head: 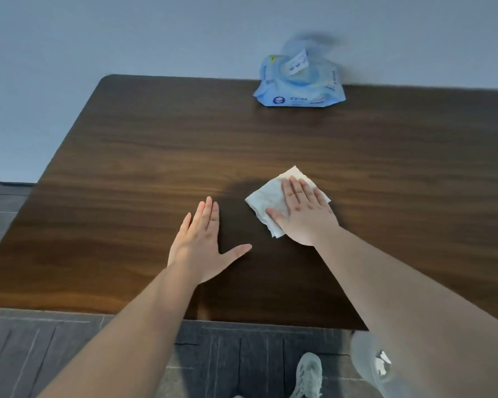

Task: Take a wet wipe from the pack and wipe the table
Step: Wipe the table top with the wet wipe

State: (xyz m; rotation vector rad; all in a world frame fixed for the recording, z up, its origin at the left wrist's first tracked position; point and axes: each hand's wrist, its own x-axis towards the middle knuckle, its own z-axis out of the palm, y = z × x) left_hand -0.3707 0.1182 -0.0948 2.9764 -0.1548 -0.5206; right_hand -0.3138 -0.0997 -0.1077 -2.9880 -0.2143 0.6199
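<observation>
A white wet wipe (268, 196) lies flat on the dark wooden table (156, 156), right of the middle. My right hand (305, 211) presses flat on top of it, fingers spread, covering its right half. To its left, my left hand (204, 239) rests flat on the bare wood, fingers extended and thumb out, holding nothing. The blue wipe pack (299, 84) sits at the table's far edge with its lid up and a wipe poking out of the opening.
The table stands against a pale blue-grey wall (156, 33). Its near edge runs below my forearms, with grey floor tiles (41, 354) and a light sneaker (309, 374) beneath. The table's left corner is rounded.
</observation>
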